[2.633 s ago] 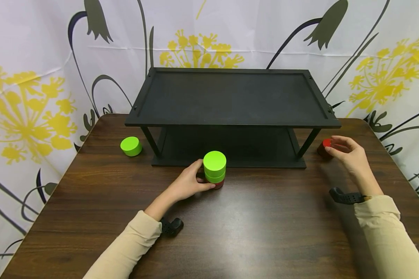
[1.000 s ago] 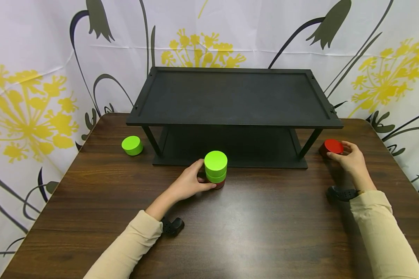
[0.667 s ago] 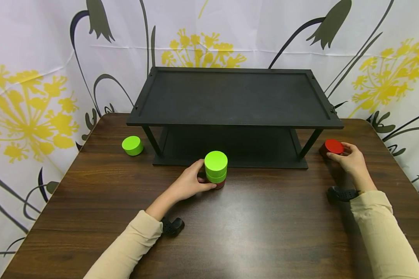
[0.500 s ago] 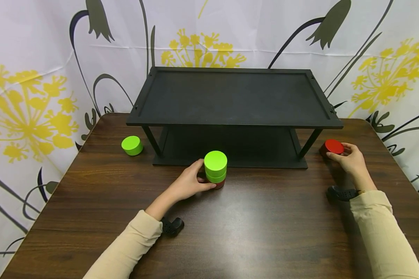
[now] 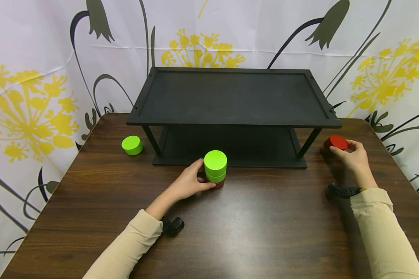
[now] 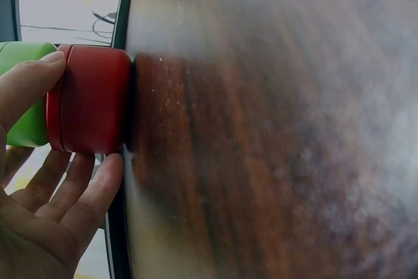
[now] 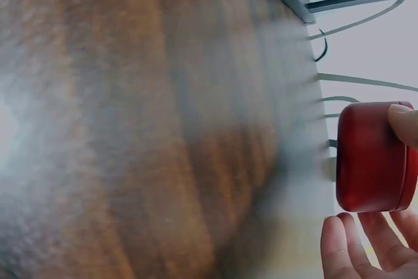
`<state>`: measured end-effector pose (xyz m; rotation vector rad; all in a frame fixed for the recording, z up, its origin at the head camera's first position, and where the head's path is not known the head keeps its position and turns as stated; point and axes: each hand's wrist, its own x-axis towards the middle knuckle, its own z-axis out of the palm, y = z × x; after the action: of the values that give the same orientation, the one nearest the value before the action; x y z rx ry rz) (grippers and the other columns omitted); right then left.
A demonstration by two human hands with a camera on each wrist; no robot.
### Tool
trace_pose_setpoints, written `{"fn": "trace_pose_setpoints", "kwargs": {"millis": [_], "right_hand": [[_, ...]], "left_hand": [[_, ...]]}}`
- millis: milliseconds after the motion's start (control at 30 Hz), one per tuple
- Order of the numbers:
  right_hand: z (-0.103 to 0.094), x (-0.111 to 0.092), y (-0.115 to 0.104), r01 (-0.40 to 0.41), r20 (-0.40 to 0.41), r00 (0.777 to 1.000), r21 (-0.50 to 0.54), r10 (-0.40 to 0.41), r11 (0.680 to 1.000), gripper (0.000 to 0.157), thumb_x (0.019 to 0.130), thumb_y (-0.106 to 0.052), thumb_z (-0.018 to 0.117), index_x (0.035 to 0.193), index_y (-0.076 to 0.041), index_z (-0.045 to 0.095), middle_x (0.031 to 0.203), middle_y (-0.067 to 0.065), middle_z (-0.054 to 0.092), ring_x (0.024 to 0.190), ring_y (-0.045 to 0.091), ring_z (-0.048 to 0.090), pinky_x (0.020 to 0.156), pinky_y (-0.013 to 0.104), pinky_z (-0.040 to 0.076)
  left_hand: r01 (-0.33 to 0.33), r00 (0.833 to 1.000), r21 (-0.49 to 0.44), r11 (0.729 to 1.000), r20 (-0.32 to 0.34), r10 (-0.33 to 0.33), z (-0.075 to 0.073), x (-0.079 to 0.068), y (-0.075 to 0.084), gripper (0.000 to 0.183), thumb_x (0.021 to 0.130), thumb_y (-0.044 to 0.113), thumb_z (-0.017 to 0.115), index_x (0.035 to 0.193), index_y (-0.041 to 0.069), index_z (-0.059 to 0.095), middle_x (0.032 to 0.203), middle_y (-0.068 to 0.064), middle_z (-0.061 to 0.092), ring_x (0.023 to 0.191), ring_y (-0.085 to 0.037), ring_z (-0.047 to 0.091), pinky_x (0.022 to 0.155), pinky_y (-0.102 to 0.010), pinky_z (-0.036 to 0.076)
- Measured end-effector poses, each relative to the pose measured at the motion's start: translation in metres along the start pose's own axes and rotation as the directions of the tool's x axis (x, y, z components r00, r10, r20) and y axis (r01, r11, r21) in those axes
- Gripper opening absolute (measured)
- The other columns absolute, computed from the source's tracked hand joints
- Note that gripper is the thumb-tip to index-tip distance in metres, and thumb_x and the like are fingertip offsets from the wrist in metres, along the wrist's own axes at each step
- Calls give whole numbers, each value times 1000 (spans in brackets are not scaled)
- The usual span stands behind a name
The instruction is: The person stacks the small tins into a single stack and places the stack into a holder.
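Gripping the lower red container (image 6: 98,102) of a stack, the left hand (image 5: 186,184) is setting its thumb against 1 side and its fingers against the other. A green container (image 5: 215,164) is sitting squarely on top of that, and a thin seam is running round each of these 2 cylinders. The stack is standing upright on the dark wood-grain table (image 5: 265,217), in front of the middle of a black 2-tier shelf (image 5: 230,97). The right hand (image 5: 354,157) is pinching another red container (image 5: 336,142) between thumb and fingers, beside the shelf's right end; in the right wrist view its underside is appearing to sit just off the tabletop. Both hands are keeping well apart from each other.

Farther back along each arm, a black wrist camera is showing, 1 at the left wrist (image 5: 172,226) and 1 at the right wrist (image 5: 343,190), and 2 cream sleeves (image 5: 387,232) are covering the forearms with their cuffs folded back.

Away from the hands, a lone green container (image 5: 132,145) is resting on the table near the shelf's left end. The shelf is standing toward the table's far edge, its upper tier overhanging the lower. Behind everything, a white curtain (image 5: 265,23) is hanging, printed with yellow flower heads, grey-green bell-shaped blooms and long curving stems
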<state>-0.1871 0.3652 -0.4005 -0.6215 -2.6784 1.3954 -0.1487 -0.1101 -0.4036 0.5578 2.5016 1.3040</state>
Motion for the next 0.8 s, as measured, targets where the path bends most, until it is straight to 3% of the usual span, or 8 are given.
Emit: {"fn": "trace_pose_setpoints", "kwargs": {"millis": [167, 333, 467, 533, 700, 767, 800], "right_hand": [[-5, 0, -9, 4, -55, 998, 58, -1, 998, 71, 89, -35, 63, 140, 0, 29, 103, -15, 38, 81, -10, 39, 66, 1, 37], [-11, -2, -25, 19, -105, 994, 240, 6, 970, 50, 88, -26, 67, 128, -18, 38, 98, -19, 38, 83, -10, 42, 66, -2, 39], [-13, -5, -40, 49, -136, 991, 476, 19, 878, 39, 85, -15, 70, 112, -26, 43, 100, -15, 42, 84, -7, 48, 66, -1, 42], [-13, -8, -47, 70, -150, 988, 579, 22, 812, 39, 84, -9, 71, 107, -26, 44, 101, -13, 45, 85, -6, 51, 67, 0, 44], [-15, -13, -64, 132, -215, 977, 632, 9, 764, 38, 83, -5, 71, 107, -23, 48, 100, -11, 49, 90, -2, 50, 70, 0, 44], [-15, -15, -72, 162, -230, 973, 685, 0, 710, 39, 81, -1, 72, 107, -21, 50, 101, -9, 52, 92, 1, 50, 68, 2, 47], [-15, -16, -75, 176, -233, 973, 723, -5, 668, 40, 80, 1, 72, 108, -19, 50, 101, -7, 52, 92, 3, 51, 67, 4, 49]], "left_hand": [[-2, 1000, 0, 1000, 3, 2, 0, 0, -1, 66, 80, 15, 77, 134, 6, 40, 132, -16, 49, 119, -30, 55, 87, -33, 58], [-7, 1000, -5, 1000, 0, 7, 0, 0, -1, 65, 80, 15, 78, 133, 6, 41, 131, -16, 50, 118, -30, 55, 87, -33, 58], [1, 1000, -6, 1000, -3, -1, 0, 0, -1, 63, 80, 15, 78, 132, 6, 42, 130, -16, 50, 117, -29, 56, 86, -32, 58], [6, 1000, -7, 1000, -3, -6, 0, 0, 0, 63, 80, 16, 78, 131, 7, 42, 130, -16, 51, 116, -29, 57, 86, -32, 58], [6, 1000, -5, 1000, -2, -6, 0, 0, -1, 62, 81, 16, 77, 131, 7, 42, 130, -16, 51, 117, -30, 57, 86, -33, 58], [4, 1000, -7, 1000, -1, -4, 0, 0, -1, 62, 81, 16, 77, 131, 7, 42, 130, -16, 51, 118, -30, 56, 87, -33, 58], [3, 1000, -7, 1000, -1, -3, 0, 0, -1, 62, 81, 15, 77, 131, 6, 42, 130, -16, 51, 118, -30, 56, 87, -33, 58]]}}
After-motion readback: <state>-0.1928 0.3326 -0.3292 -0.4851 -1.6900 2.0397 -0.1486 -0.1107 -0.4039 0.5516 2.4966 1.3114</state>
